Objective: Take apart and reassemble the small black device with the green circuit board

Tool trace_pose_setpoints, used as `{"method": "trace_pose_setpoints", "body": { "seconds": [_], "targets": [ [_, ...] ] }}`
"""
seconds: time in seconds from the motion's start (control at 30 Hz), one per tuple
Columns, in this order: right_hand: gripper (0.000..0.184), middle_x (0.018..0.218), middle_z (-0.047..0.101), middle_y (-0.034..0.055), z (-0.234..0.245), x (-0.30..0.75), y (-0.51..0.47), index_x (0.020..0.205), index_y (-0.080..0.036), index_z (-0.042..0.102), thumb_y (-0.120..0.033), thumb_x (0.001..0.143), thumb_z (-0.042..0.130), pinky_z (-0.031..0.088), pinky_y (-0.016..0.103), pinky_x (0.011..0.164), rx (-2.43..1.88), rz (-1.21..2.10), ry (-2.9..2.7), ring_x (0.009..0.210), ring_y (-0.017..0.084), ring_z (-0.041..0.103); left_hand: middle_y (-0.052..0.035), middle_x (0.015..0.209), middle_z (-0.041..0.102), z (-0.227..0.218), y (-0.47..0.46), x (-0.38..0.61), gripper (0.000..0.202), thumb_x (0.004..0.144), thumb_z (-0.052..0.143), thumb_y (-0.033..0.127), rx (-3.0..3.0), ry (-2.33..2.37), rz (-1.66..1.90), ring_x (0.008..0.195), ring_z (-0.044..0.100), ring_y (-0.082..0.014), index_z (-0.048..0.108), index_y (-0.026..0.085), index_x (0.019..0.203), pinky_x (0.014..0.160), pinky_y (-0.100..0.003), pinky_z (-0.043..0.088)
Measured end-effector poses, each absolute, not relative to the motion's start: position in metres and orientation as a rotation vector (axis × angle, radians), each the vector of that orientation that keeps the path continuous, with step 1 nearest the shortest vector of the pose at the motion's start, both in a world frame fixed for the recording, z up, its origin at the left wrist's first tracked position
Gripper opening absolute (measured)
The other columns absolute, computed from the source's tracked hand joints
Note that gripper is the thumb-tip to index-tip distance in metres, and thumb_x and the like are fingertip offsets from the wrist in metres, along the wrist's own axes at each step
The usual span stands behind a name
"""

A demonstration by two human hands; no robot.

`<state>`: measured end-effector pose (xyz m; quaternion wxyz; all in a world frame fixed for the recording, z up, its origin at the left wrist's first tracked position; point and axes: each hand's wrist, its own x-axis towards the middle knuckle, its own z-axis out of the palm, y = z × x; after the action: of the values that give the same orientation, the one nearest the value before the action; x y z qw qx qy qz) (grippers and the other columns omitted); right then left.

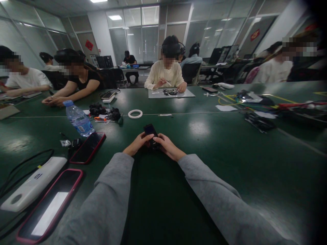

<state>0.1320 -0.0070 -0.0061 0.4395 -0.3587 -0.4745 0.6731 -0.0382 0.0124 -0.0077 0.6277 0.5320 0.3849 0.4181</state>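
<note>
A small black handheld device with a dark screen (pixel 150 129) is held upright and slightly tilted over the green table (pixel 204 170). Its lower part is partly covered by fingers, and its exact kind I cannot make out. My left hand (pixel 140 143) is closed around its left side, thumb on the front. From the other side my right hand (pixel 168 146) grips it too, its thumb also resting on the face near the bottom. Both forearms wear grey sleeves and reach forward across the tabletop.
To the left lie two red-cased phones (pixel 88 148) (pixel 51 207), a white oblong device (pixel 35 183) with black cables, and a water bottle (pixel 79 119). Farther off are a white ring (pixel 135 114) and black parts (pixel 112 115). Cables (pixel 255 102) clutter the right. Across sits a person (pixel 166 73) at a grey board (pixel 155 94).
</note>
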Motion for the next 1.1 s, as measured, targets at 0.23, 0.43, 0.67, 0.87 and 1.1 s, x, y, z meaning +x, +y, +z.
{"method": "trace_pose_setpoints", "body": {
  "seconds": [0.23,0.43,0.67,0.87,1.1],
  "targets": [
    [0.041,0.086,0.059,-0.0001,-0.0118,0.1325,-0.0038,0.085,-0.019,0.049,-0.046,0.069,0.075,0.046,0.026,0.067,-0.854,1.671,-1.192,0.078,0.014,0.058,-0.0066,0.089,0.063,-0.0081,0.0139,-0.0395,0.051,0.07,0.072,0.047,1.187,0.878,0.941,0.071,0.059,-0.0137,0.06,0.013,0.106,0.06,-0.025,0.043],
    [0.042,0.085,0.059,0.0004,-0.0093,0.131,-0.0051,0.084,-0.019,0.048,-0.047,0.068,0.076,0.046,0.027,0.067,-0.868,1.672,-1.188,0.079,0.015,0.058,-0.0045,0.083,0.062,-0.0093,0.0143,-0.0383,0.051,0.071,0.07,0.049,1.221,0.892,0.954,0.068,0.058,-0.0132,0.059,0.013,0.106,0.057,-0.025,0.042],
    [0.044,0.083,0.06,0.0,-0.0087,0.1296,-0.0043,0.083,-0.02,0.049,-0.048,0.064,0.077,0.046,0.027,0.068,-0.888,1.678,-1.107,0.079,0.015,0.059,-0.0047,0.086,0.062,-0.0059,0.0144,-0.0392,0.052,0.07,0.071,0.048,1.188,0.825,0.934,0.069,0.058,-0.0124,0.058,0.014,0.108,0.06,-0.025,0.043],
    [0.043,0.084,0.06,0.0004,-0.011,0.1292,-0.0029,0.082,-0.02,0.049,-0.047,0.065,0.078,0.046,0.027,0.068,-0.893,1.673,-1.107,0.078,0.015,0.059,-0.0032,0.082,0.061,-0.0063,0.0138,-0.0393,0.051,0.071,0.07,0.047,1.189,0.838,0.939,0.067,0.058,-0.0127,0.057,0.014,0.108,0.058,-0.025,0.042],
    [0.042,0.086,0.061,0.0006,-0.0128,0.1314,-0.0006,0.087,-0.02,0.053,-0.047,0.066,0.077,0.046,0.027,0.069,-0.885,1.691,-1.065,0.081,0.016,0.059,-0.0036,0.082,0.06,-0.0073,0.016,-0.0403,0.05,0.073,0.068,0.048,1.195,0.807,0.93,0.067,0.058,-0.0126,0.056,0.014,0.108,0.06,-0.026,0.043]
  ]
}}
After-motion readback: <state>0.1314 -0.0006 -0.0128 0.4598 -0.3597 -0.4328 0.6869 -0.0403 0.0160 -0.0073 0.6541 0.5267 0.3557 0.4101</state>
